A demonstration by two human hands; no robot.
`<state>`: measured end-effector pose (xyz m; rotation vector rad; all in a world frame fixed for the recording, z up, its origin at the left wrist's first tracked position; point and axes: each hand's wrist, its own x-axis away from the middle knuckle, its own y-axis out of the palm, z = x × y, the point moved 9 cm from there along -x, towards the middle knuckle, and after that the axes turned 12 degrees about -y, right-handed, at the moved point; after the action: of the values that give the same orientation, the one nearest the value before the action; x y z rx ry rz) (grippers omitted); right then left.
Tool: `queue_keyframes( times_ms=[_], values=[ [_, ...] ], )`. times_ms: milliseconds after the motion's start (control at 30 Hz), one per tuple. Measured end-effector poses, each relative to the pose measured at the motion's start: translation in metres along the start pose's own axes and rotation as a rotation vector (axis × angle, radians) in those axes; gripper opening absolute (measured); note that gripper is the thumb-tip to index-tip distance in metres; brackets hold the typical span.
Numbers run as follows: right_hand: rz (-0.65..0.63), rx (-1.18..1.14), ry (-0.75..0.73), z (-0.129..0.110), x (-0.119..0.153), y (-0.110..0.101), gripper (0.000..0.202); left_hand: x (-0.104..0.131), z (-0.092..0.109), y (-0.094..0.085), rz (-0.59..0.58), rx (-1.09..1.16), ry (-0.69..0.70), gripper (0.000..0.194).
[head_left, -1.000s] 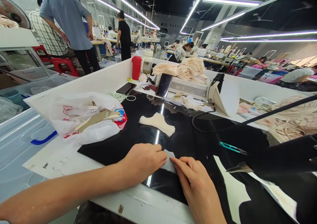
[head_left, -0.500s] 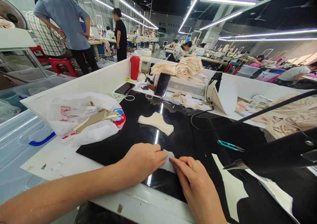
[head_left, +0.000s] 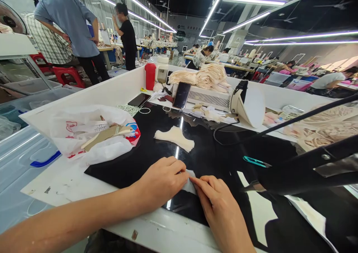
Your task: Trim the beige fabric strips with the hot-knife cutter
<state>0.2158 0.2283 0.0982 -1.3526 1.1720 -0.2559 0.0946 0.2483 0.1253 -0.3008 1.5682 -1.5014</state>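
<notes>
Grey cloth (head_left: 190, 186) near table edge (head_left: 159, 225) | left hand (head_left: 165, 180), right hand (head_left: 219, 204): fingers pinched, apparently on it | black mat (head_left: 209, 158) stretches beyond

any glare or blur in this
Head view: a white glare streak crosses the black mat, interrupted by the cream piece; head view: left fingers and right fingers look fairly sharp, hiding part of the pale piece; head view: ceiling tubes glare white.

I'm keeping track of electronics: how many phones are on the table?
2: a flat-lying phone near the red container, and a propped-up phone in front of the vented white box. More may be hidden.
</notes>
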Motion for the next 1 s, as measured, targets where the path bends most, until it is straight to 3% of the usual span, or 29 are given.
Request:
queue_keyframes(
  times_ms=[167,733,1000],
  values=[
    [0.004,-0.012,-0.010,-0.001,-0.003,-0.002,0.034,0.003,0.011,0.000,0.047,0.093,0.118,0.016],
    [0.018,-0.025,-0.035,-0.003,-0.004,-0.004,0.031,0.004,0.011,0.009,-0.003,0.065,0.133,0.018],
    [-0.029,0.079,-0.053,-0.002,-0.004,-0.001,0.035,0.004,0.012,0.012,-0.019,0.032,0.141,0.017]
  ],
)
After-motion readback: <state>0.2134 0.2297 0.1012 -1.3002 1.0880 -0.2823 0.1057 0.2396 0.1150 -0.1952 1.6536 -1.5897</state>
